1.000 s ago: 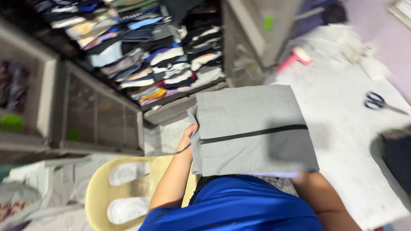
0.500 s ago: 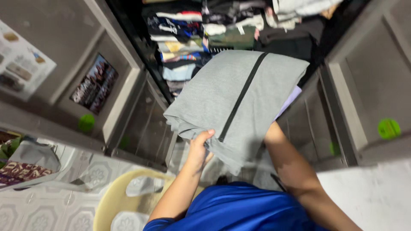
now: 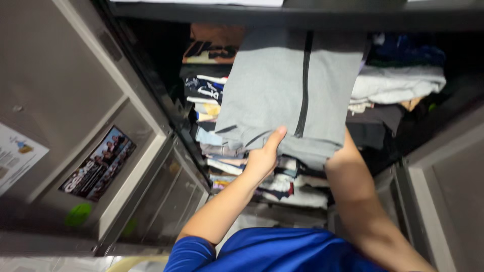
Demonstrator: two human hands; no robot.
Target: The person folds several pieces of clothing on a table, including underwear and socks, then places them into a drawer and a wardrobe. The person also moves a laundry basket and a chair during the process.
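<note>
A folded grey garment point(image 3: 282, 90) with a black zipper line lies on both my hands, its far end reaching into the open wardrobe above stacks of folded clothes point(image 3: 237, 161). My left hand point(image 3: 263, 157) grips its near left edge, thumb on top. My right hand point(image 3: 342, 149) is under the garment's right side; only the wrist shows. My blue shirt point(image 3: 272, 252) fills the bottom of the view.
The grey wardrobe door point(image 3: 75, 126) stands open at the left with a photo sticker and a green round knob point(image 3: 78, 214). Folded white and dark clothes point(image 3: 398, 85) fill the right of the shelf. Another door panel point(image 3: 443, 201) is at the right.
I have turned from the white table to the wardrobe and lifted the grey garment up and forward, into the shelf opening above the stacks.
</note>
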